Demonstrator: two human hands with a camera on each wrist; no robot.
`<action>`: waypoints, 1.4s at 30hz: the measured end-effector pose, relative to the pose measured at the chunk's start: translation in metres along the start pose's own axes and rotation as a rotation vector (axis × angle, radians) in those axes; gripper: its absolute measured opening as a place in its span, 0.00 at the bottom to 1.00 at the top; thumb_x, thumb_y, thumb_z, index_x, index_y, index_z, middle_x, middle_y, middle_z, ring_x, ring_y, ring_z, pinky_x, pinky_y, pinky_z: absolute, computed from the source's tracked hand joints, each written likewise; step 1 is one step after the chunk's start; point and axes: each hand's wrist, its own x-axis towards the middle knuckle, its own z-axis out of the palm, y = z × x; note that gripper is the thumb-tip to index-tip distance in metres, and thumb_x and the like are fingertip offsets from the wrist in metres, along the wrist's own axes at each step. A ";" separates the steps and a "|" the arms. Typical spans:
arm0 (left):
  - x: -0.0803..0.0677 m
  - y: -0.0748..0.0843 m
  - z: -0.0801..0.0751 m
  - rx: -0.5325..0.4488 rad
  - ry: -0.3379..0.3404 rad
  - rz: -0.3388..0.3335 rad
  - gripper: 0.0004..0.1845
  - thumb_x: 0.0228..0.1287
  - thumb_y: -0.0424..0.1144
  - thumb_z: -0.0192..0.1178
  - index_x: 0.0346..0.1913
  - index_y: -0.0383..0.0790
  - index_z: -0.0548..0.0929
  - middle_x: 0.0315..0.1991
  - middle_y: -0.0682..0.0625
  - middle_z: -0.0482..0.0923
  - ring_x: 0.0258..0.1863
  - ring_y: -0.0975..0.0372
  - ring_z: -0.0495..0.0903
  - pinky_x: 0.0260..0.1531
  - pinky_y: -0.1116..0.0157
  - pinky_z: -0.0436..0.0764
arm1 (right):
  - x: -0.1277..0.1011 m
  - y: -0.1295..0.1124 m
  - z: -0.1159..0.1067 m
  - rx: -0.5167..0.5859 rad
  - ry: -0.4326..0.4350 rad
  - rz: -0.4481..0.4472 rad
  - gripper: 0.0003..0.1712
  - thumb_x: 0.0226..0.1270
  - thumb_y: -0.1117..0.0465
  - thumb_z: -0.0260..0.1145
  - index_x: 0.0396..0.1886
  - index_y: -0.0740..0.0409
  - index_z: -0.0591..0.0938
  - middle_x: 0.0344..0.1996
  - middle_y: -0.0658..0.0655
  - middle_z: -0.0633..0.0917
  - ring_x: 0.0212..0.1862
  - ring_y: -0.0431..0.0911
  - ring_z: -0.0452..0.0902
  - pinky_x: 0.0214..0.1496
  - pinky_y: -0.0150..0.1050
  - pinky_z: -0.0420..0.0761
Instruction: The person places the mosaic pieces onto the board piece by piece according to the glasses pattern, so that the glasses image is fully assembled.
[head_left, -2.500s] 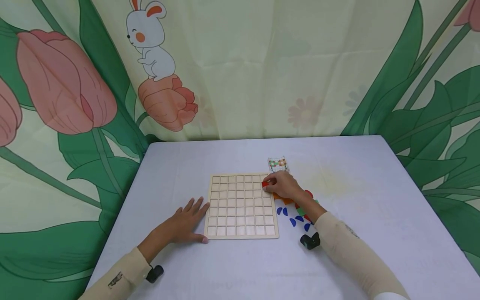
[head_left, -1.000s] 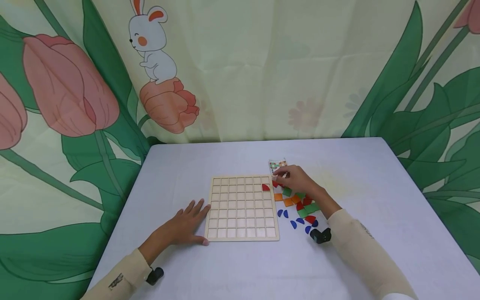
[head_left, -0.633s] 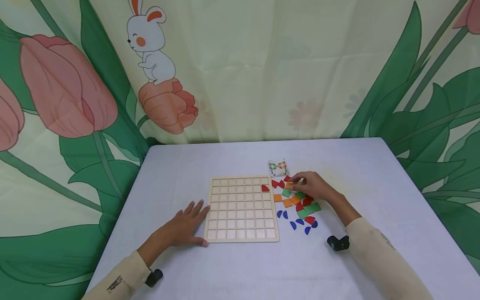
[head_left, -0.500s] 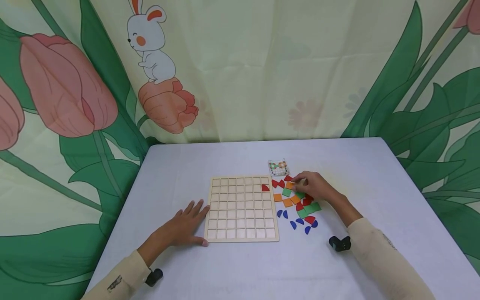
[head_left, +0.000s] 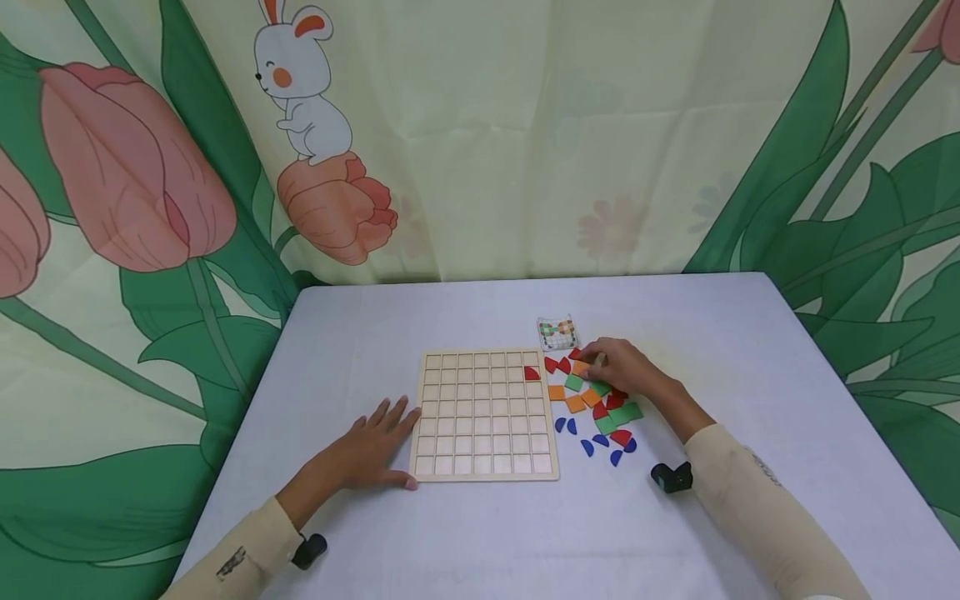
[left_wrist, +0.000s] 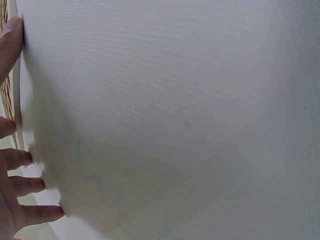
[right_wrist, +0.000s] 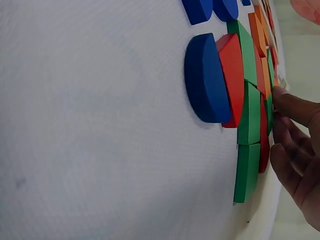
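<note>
Tulip-and-rabbit printed curtain (head_left: 480, 133) fills the back, pale white cloth-covered surface (head_left: 465, 542) below. Wooden grid board (head_left: 485, 414) sits centre, left hand (head_left: 371, 446) flat beside it, fingers spread. Right hand (head_left: 626, 372), fingers curled, pinches among the coloured wooden tiles (head_left: 592, 404) just right of the board.

Three views: one head camera, one on each wrist.

Head view looks forward and down over the whole tabletop (head_left: 465, 533), from a middling distance, curtain behind. Left wrist view sits very close, skimming the cloth, left hand (left_wrist: 12, 200) at its edge against the wooden grid board (left_wrist: 6, 100). Right wrist view, equally close and low, faces the coloured pieces (right_wrist: 240, 95), which the head view (head_left: 592, 404) shares.
</note>
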 end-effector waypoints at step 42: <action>0.000 0.000 -0.001 -0.008 0.005 -0.007 0.61 0.49 0.75 0.65 0.80 0.48 0.55 0.81 0.41 0.48 0.79 0.39 0.49 0.66 0.34 0.64 | -0.004 -0.023 0.004 0.269 -0.035 -0.077 0.24 0.70 0.61 0.66 0.64 0.60 0.80 0.39 0.59 0.82 0.33 0.48 0.83 0.39 0.37 0.85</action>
